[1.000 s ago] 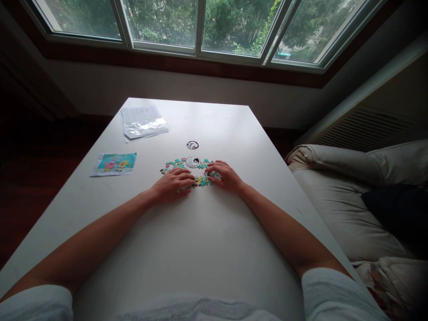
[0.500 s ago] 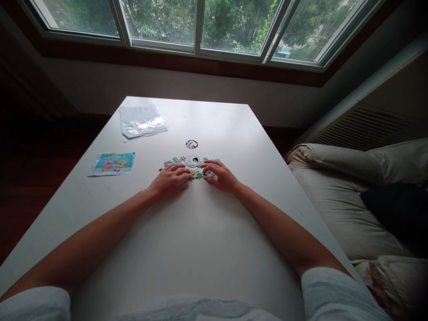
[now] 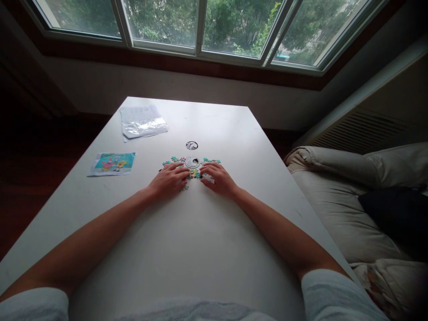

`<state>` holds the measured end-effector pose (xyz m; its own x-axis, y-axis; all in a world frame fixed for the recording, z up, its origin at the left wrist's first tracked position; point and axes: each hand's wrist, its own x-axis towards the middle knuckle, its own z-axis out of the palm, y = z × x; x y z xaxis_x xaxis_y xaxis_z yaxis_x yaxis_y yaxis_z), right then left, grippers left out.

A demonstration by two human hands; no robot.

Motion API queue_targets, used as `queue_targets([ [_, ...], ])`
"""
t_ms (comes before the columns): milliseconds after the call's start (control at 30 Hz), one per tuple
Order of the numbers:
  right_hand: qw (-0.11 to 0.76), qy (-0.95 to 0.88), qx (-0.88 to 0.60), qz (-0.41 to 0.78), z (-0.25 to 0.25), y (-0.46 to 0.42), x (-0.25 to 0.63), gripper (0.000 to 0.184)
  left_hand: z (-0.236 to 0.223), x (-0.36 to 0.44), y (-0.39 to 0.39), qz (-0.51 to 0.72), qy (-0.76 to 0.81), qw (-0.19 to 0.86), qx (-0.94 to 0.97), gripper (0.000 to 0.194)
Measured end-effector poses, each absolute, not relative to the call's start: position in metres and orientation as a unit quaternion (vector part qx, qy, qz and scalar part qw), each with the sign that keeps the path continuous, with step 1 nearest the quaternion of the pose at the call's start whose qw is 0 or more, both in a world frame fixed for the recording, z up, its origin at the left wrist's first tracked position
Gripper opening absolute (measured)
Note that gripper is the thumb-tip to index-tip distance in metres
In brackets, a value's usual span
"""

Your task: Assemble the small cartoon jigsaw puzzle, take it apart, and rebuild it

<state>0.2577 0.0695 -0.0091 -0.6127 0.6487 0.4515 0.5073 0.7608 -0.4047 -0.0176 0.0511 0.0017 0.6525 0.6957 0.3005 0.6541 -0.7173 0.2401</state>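
"Which step is in hand?"
"Working through the puzzle pieces (image 3: 194, 173), I'd judge. They lie on the white counter (image 3: 190, 249), between and around the left hand (image 3: 169, 179) and right hand (image 3: 219, 179)."
"How's each grip?"
"Loosely curved; whether either grasps a piece, I can't tell."
"And the next move?"
"Calls for a light touch, probably: the pieces are small and crowded."
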Motion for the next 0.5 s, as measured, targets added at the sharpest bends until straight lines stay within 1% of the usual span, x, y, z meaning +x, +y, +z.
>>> queue_targets([
  [233, 0.269, -0.906, -0.317, 0.082, -0.012, 0.061, 0.232, 0.021, -0.006, -0.022, 0.056, 0.197, 0.369, 0.064, 0.906, 0.037],
  [500, 0.268, -0.894, -0.352, 0.073, -0.015, 0.061, 0.226, 0.02, -0.009, -0.024, 0.058, 0.216, 0.368, 0.068, 0.902, 0.037],
])
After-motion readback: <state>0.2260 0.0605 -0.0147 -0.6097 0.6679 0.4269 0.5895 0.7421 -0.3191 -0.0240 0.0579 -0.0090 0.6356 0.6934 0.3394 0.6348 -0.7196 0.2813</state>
